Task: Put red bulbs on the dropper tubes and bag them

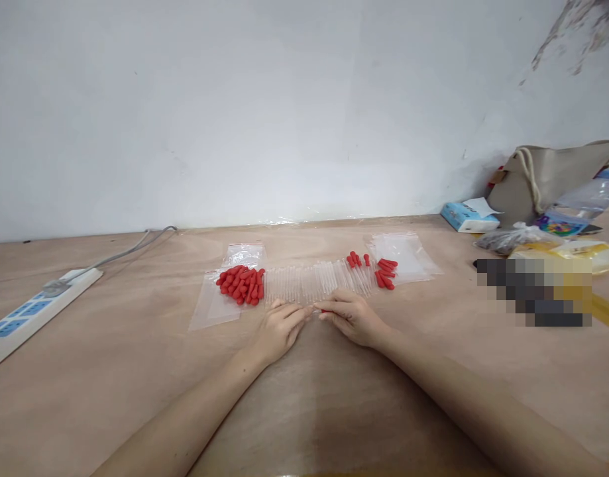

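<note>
My left hand (279, 328) and my right hand (351, 316) meet at the middle of the wooden table (110, 371), fingers pinched together around a small clear tube with a bit of red at its end. Just beyond them lies a row of clear glass dropper tubes (317, 281). A heap of red rubber bulbs (242, 283) rests on a clear zip bag (215, 305) to the left. Several more red bulbs (381, 268) lie to the right, next to other clear bags (408, 255).
A white and blue power strip (33, 311) with a grey cable lies at the left. At the right stand a beige cloth bag (547, 175), a blue tissue pack (466, 217) and several plastic-wrapped items (577, 248). A white wall rises behind the table.
</note>
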The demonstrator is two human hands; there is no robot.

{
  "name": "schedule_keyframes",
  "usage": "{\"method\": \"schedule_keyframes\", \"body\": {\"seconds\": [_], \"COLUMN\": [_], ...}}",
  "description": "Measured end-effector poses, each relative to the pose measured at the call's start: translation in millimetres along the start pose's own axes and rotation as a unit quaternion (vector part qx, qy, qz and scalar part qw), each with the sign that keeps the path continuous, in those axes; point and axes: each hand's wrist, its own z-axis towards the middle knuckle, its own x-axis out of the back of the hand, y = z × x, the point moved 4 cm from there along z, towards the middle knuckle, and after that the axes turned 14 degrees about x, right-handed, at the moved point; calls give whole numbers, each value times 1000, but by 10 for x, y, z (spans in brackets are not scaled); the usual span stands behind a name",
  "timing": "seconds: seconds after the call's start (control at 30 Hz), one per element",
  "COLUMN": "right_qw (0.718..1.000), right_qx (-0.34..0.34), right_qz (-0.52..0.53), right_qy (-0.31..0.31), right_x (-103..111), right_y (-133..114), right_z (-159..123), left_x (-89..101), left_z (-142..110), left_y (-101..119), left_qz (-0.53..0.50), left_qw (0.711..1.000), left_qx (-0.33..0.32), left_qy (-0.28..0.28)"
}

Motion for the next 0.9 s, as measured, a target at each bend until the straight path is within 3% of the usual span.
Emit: {"method": "schedule_keyframes", "body": {"seconds": [0.13, 0.23, 0.37, 0.5, 0.57, 0.67, 0.8, 0.9], "right_qw": [992, 970, 922, 863, 867, 878, 840, 818], "right_qx": [-77, -162, -278, -366, -396, -454, -513, -521], "right_qz": [81, 119, 187, 173, 127, -8, -177, -227], "right_qy": [58, 134, 194, 302, 275, 154, -31, -94], "right_x": [87, 265, 656, 1084, 1148, 1061, 835, 735], "right_y": [8, 137, 511, 937, 1098, 1271, 1405, 1443], "right_z": [26, 34, 68, 61, 66, 52, -2, -25], "left_x": [23, 49, 48, 17, 0, -20, -33, -39], "left_z": [13, 24, 32, 29, 27, 24, 21, 24], "left_y": [31, 43, 23, 10, -2, -17, -28, -20], "left_qz": [-16, -11, -16, -21, -21, -22, -20, -10], "left_qw": [1000, 1000, 998, 997, 997, 997, 997, 997], "left_qx": [14, 24, 61, 68, 72, 74, 71, 65], "left_qy": [-5, -4, 0, 3, -2, -14, -24, -37]}}
